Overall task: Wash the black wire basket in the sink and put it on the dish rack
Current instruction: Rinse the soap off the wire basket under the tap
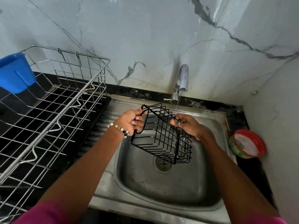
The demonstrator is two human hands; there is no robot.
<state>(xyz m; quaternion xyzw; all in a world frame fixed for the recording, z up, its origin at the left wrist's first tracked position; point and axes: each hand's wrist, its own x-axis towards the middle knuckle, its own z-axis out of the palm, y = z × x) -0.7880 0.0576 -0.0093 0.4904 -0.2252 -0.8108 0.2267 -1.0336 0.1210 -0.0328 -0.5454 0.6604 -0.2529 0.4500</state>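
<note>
The black wire basket [163, 139] hangs tilted above the steel sink [169, 194], over the drain. My left hand [131, 121], with a bead bracelet on the wrist, grips its rim at the left end. My right hand [187, 125] holds the wires on its right side. A thin stream of water runs from the tap [182, 81] onto the basket near my right hand. The silver wire dish rack [53, 110] stands on the counter to the left of the sink.
A blue plastic cup [15, 72] hangs on the rack's far left corner. A round red-rimmed tub [247, 145] of white soap sits on the counter right of the sink. Marble-patterned walls close in behind and on the right.
</note>
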